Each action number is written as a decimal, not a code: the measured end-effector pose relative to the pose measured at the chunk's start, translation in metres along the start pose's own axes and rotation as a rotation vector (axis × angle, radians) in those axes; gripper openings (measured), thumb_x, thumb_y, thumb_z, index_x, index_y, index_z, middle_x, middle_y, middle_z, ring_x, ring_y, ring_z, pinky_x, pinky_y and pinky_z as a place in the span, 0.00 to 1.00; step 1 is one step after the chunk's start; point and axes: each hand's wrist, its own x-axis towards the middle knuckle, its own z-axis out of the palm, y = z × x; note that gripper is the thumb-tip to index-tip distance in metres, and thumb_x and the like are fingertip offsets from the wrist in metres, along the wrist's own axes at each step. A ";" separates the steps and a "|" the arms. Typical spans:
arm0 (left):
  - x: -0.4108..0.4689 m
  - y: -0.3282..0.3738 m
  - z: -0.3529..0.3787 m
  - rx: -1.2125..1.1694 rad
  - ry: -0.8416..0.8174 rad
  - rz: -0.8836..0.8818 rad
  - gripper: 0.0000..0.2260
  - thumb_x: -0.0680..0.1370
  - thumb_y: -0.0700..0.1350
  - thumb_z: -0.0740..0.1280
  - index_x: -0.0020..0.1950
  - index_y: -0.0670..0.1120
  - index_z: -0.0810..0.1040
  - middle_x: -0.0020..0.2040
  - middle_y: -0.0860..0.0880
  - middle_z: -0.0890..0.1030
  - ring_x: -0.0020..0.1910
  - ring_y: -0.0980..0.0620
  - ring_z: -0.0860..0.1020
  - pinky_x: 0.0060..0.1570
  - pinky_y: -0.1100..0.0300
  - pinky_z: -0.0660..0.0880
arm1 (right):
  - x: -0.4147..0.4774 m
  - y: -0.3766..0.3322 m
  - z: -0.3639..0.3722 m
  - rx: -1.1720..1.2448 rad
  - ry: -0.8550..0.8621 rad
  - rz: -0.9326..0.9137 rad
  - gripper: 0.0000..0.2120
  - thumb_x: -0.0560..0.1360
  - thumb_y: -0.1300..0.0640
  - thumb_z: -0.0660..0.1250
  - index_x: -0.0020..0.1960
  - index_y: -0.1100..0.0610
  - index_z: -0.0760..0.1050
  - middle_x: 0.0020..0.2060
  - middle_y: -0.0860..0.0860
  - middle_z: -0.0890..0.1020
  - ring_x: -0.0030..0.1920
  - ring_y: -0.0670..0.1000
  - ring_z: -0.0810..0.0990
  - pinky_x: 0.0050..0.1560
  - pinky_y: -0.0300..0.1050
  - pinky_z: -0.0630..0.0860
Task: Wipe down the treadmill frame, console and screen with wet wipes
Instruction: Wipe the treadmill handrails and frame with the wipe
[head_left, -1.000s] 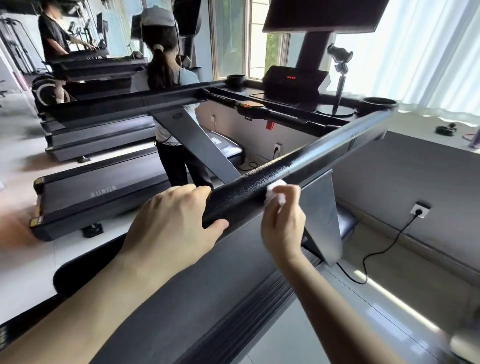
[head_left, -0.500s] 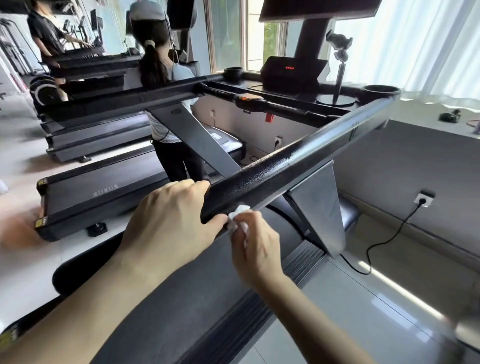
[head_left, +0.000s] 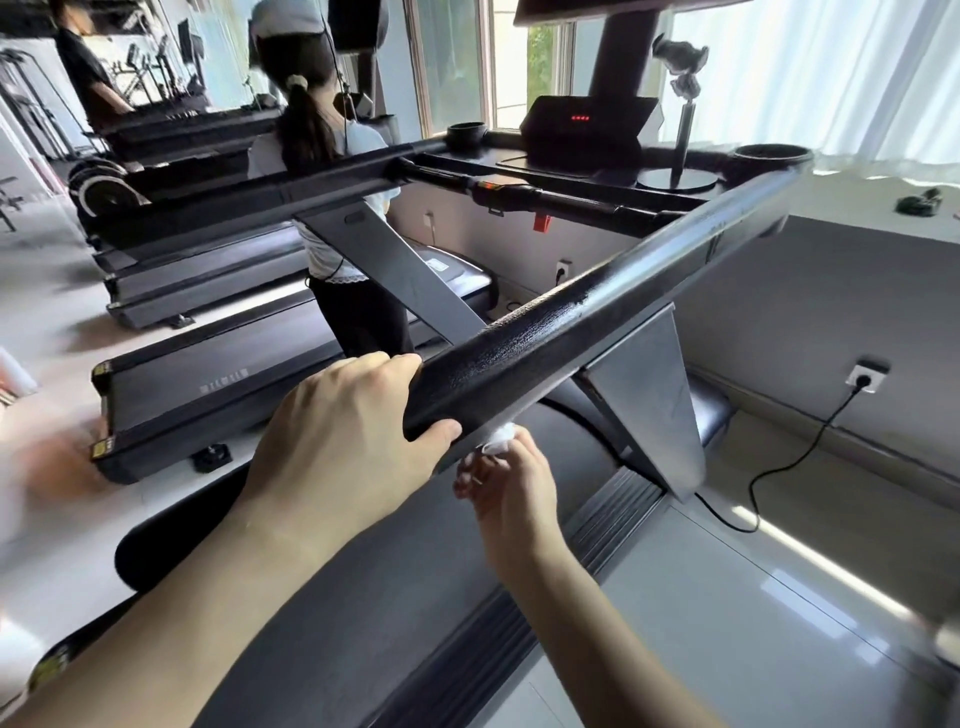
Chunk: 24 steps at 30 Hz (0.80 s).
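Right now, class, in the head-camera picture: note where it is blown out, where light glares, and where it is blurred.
Head view: the curtained window is blown out white; daylight glares along the handrail and streaks the floor tiles; the far left edge is smeared with blur; the wet wipe sits in shade beneath the rail, in the right hand.

Support strut (head_left: 649, 405) blocks underside of handrail (head_left: 571, 317) ahead; topside open.

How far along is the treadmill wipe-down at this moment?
Done, apparently: the top of the right handrail shows a damp sheen. In hand: the left hand grips the rail's end while the right hand pinches a wet wipe against its underside. Left: the console and screen, probably; nothing shows whether they were wiped.
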 end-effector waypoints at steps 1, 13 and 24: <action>0.000 0.000 0.000 -0.001 -0.002 0.005 0.16 0.74 0.64 0.67 0.49 0.53 0.77 0.41 0.54 0.78 0.43 0.47 0.78 0.41 0.52 0.74 | -0.003 0.002 0.000 0.018 -0.026 0.024 0.11 0.74 0.70 0.54 0.40 0.57 0.69 0.30 0.57 0.74 0.29 0.53 0.71 0.30 0.44 0.70; 0.001 0.000 0.001 0.011 -0.004 0.012 0.16 0.74 0.64 0.67 0.47 0.52 0.77 0.40 0.54 0.78 0.42 0.46 0.79 0.40 0.52 0.74 | 0.004 -0.017 0.004 0.146 0.127 0.018 0.09 0.77 0.70 0.58 0.43 0.59 0.70 0.27 0.53 0.74 0.25 0.48 0.70 0.25 0.39 0.68; 0.001 -0.002 0.001 0.014 -0.014 -0.020 0.18 0.74 0.66 0.67 0.52 0.52 0.79 0.43 0.53 0.79 0.46 0.45 0.79 0.43 0.51 0.76 | 0.009 -0.030 -0.002 0.238 0.100 0.135 0.09 0.77 0.65 0.55 0.40 0.60 0.70 0.28 0.53 0.73 0.25 0.48 0.69 0.27 0.39 0.68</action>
